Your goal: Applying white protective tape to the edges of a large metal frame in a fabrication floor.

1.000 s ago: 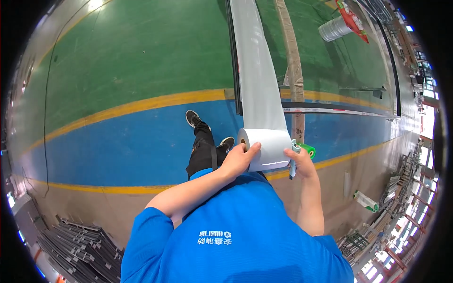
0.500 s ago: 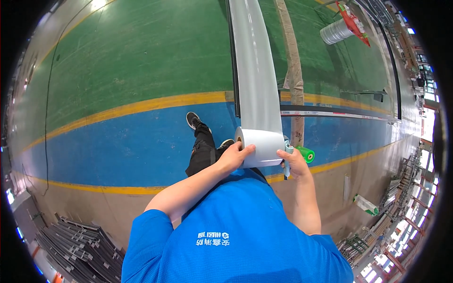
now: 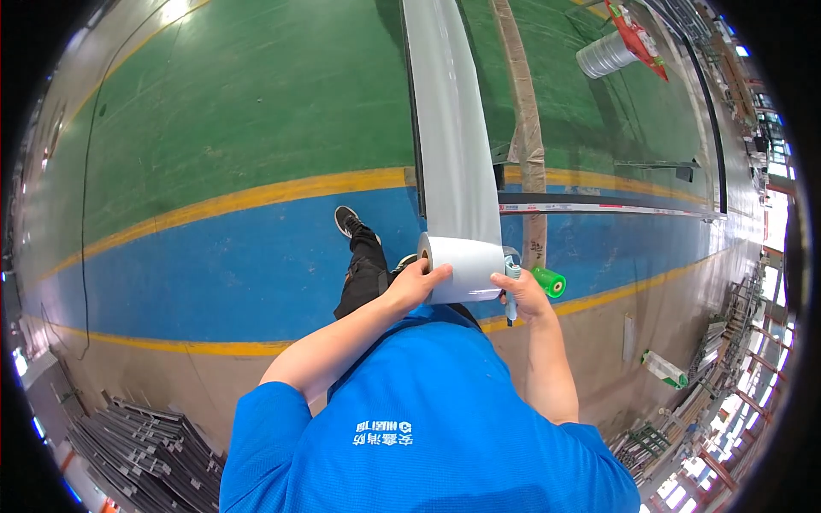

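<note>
A roll of whitish protective film (image 3: 466, 267) is between my hands, just in front of my waist. Its unrolled strip (image 3: 449, 111) runs away from me along a long dark frame bar (image 3: 416, 128). My left hand (image 3: 415, 284) grips the roll's left end, thumb on top, beside the core opening. At the right end my right hand (image 3: 522, 289) is closed on the roll, thumb pressing the film. A slim light-blue tool (image 3: 511, 291), perhaps a cutter, is also in the right hand; the fingers hide part of it.
A green film roll (image 3: 550, 282) lies right of my right hand. A dark bar (image 3: 599, 205) crosses to the right, past a brown-wrapped length (image 3: 523, 94). A silver drum (image 3: 605, 56) stands far right. Dark profiles (image 3: 145, 453) are stacked at lower left.
Both hands and the film roll have shifted slightly left in view, and the strip's far part has moved left too. The grip on the roll looks the same.
</note>
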Demonstrator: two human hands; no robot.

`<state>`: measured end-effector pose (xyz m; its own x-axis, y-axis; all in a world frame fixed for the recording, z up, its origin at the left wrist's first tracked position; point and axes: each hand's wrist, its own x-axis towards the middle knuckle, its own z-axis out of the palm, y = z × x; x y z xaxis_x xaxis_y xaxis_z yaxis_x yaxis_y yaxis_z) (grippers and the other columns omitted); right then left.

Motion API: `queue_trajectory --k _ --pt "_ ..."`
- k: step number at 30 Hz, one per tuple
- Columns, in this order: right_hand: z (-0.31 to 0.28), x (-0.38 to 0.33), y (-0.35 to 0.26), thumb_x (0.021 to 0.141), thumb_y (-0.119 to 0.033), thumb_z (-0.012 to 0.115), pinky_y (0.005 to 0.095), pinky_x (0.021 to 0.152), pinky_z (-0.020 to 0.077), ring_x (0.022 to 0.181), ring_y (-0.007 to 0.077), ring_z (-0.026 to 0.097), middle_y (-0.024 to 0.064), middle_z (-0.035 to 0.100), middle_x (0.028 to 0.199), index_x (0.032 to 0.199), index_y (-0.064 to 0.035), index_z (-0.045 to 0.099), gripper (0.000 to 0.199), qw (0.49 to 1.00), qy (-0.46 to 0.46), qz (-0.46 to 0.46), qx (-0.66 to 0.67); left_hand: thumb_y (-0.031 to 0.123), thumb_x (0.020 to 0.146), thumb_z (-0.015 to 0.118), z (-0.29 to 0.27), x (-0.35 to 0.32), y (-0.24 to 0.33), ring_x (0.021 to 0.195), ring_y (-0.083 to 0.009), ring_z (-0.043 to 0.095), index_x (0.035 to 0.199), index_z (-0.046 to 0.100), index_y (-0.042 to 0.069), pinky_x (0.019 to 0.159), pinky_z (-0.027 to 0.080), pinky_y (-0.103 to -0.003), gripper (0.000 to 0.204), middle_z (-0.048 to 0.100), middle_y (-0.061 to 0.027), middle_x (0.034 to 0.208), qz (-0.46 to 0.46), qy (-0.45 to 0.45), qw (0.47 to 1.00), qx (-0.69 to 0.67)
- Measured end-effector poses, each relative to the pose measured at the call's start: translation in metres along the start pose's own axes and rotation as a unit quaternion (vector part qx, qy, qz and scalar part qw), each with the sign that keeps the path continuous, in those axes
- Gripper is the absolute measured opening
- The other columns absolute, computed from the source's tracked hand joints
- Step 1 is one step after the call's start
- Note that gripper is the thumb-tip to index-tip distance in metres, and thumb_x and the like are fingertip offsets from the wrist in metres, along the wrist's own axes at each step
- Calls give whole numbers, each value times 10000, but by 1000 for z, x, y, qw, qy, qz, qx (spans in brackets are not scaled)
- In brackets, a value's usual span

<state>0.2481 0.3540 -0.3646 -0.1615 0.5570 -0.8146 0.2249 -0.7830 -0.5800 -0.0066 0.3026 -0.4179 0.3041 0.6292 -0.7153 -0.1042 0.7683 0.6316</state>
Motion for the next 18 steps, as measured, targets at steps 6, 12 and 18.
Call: queue_trajectory --k 6,12,18 --pt "-1 5 4 767 -309 805 239 595 424 727 94 523 -5 632 900 1064 -66 666 408 1000 -6 22 12 454 936 598 0 1 2 1062 -245 577 1305 509 -51 919 455 -364 631 607 -183 1195 -5 10 1000 -24" --pt "2 12 2 803 -300 779 248 560 430 707 110 550 3 626 840 993 -62 663 326 1000 -12 16 5 441 934 622 0 12 19 1148 -295 561 1371 460 -12 940 466 -480 649 575 -168 1268 -118 15 989 -87" --pt "10 23 -35 827 -226 674 280 565 431 639 106 534 4 603 726 886 -47 666 189 920 198 -154 -302 420 899 680 -5 30 10 985 -244 615 1282 527 -22 768 513 -399 605 623 -156 1133 -43 30 996 -74"
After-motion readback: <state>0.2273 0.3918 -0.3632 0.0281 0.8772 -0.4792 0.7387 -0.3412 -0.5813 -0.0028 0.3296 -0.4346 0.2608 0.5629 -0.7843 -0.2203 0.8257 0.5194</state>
